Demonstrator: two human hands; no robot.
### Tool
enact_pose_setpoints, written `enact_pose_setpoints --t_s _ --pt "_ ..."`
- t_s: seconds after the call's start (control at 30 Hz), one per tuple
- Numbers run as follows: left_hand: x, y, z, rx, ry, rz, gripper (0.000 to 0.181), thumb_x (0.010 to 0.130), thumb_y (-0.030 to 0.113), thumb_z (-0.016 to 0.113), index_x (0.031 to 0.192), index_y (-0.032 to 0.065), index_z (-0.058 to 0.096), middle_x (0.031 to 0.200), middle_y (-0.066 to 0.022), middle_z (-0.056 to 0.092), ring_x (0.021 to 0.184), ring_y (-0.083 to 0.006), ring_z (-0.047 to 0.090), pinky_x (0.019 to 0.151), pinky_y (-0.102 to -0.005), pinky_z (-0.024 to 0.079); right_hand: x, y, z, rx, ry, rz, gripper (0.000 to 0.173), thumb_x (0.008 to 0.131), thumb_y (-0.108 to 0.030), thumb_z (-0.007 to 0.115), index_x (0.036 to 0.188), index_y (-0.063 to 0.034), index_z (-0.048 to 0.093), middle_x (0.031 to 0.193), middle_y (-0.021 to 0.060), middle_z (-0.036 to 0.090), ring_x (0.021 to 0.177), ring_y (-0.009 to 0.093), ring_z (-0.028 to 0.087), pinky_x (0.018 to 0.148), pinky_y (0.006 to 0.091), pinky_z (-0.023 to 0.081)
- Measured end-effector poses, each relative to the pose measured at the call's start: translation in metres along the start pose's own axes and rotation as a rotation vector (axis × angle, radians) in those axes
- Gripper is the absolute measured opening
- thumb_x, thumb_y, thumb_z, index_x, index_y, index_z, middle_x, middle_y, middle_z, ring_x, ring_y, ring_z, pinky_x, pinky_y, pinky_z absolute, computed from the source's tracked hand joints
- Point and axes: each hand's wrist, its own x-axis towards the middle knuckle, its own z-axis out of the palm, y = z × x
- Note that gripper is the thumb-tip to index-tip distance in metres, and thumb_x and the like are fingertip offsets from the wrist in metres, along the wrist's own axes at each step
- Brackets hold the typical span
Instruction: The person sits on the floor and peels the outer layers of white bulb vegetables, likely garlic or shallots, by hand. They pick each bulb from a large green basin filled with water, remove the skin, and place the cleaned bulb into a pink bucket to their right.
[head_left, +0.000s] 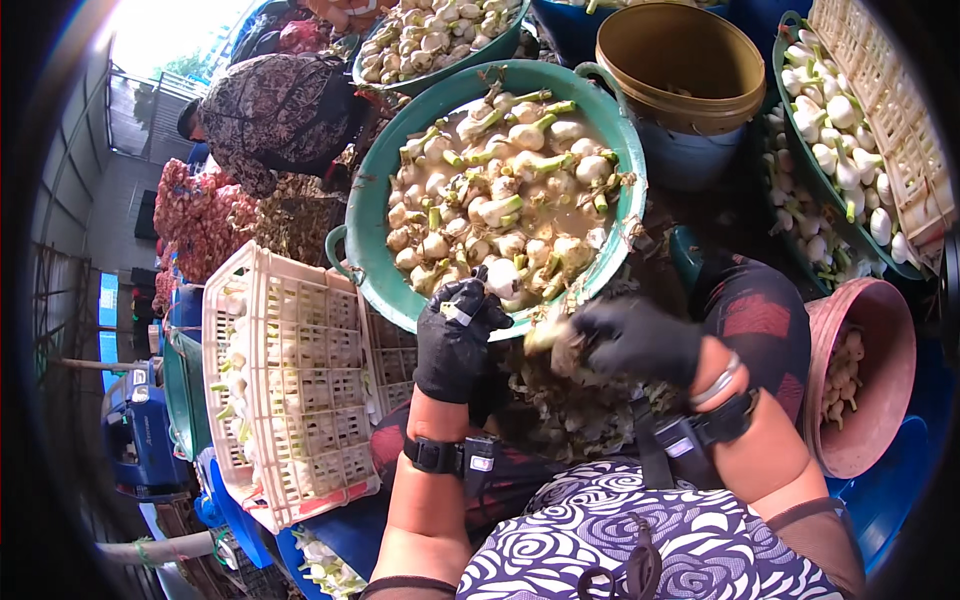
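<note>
A green plastic tub (358, 196) of muddy water holds many garlic bulbs (499, 180) with cut green stems. At its near rim my left hand (459, 330), in a black glove, has its fingers curled near a pale, cleaned-looking garlic bulb (503, 278); the bulb seems to be at the fingertips. My right hand (626, 339), also black-gloved, is blurred to the right of it, just outside the tub. Something pale, perhaps peelings or a bulb, shows blurred at its fingers; whether it is held I cannot tell. Garlic skins (585, 420) lie heaped below the hands.
White plastic crates (300, 390) with garlic stand on the left. A pink bucket (877, 375) lies tilted at right, a brown bucket (679, 60) stands behind, and another green tub (795, 150) holds peeled bulbs. A person (281, 112) bends near pink net sacks (196, 217) at upper left.
</note>
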Motion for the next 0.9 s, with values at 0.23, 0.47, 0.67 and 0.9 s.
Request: enact_pose_setpoints --t_s 0.23,0.47,0.67,0.9 --pt "-0.017 -0.007 0.041 0.188 -0.031 0.047 0.015 0.086 0.003 0.059 0.100 -0.0002 0.057 0.084 -0.0132 0.063 0.075 -0.0251 0.065 0.070 -0.0408 0.056 0.008 -0.006 0.014 0.317 0.448 0.006 0.019 0.076 -0.014 0.075 0.083 -0.0023 0.061 0.075 -0.0012 0.060 0.068 0.003 0.052 0.062 0.0225 0.045" --pt "-0.025 -0.014 0.059 0.840 -0.175 0.433 0.014 0.073 -0.004 0.071 0.085 0.0003 0.066 0.088 -0.0060 0.063 0.086 -0.0168 0.061 0.080 -0.0280 0.048 0.011 0.001 0.025 0.125 0.735 -0.188 0.004 0.080 -0.004 0.063 0.083 -0.0003 0.062 0.075 0.0001 0.062 0.068 0.005 0.056 0.061 0.0234 0.047" --pt "-0.024 -0.025 0.059 0.508 -0.132 0.242 0.013 0.077 -0.001 0.068 0.089 0.0029 0.065 0.094 -0.0085 0.064 0.087 -0.0196 0.062 0.081 -0.0336 0.050 0.015 0.003 0.027 -0.044 0.858 -0.164 0.014 0.078 -0.012 0.060 0.074 0.0002 0.056 0.071 0.0197 0.058 0.065 0.032 0.059 0.060 0.0365 0.045" --pt "-0.018 -0.002 0.054 -0.312 0.019 -0.065 0.016 0.087 0.001 0.057 0.102 0.0033 0.055 0.106 -0.0135 0.062 0.091 -0.0301 0.064 0.083 -0.0473 0.053 0.019 0.021 0.014 0.665 0.734 0.050 0.007 0.079 -0.008 0.060 0.078 -0.0021 0.057 0.066 0.0041 0.060 0.055 0.015 0.056 0.052 0.0313 0.046"
